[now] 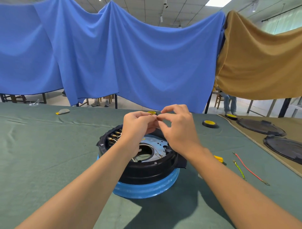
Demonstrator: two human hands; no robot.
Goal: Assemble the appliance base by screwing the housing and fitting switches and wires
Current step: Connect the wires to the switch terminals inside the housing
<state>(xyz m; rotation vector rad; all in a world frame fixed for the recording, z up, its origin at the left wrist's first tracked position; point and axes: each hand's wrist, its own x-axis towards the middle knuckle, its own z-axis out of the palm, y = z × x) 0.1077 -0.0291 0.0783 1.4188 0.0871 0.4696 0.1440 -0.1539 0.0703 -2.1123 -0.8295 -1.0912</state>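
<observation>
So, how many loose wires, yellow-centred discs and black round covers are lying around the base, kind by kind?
Loose wires: 2
Yellow-centred discs: 3
Black round covers: 2
Total: 7

A blue cloth (130,57) is hanging across the upper frame, a tan cloth (261,62) draping at the upper right. A ceiling light panel (219,2) is glowing at the top. Below, a pale floor (55,98) and a wooden chair (218,99) are showing; a green-covered table (40,147) is filling the lower frame.
</observation>
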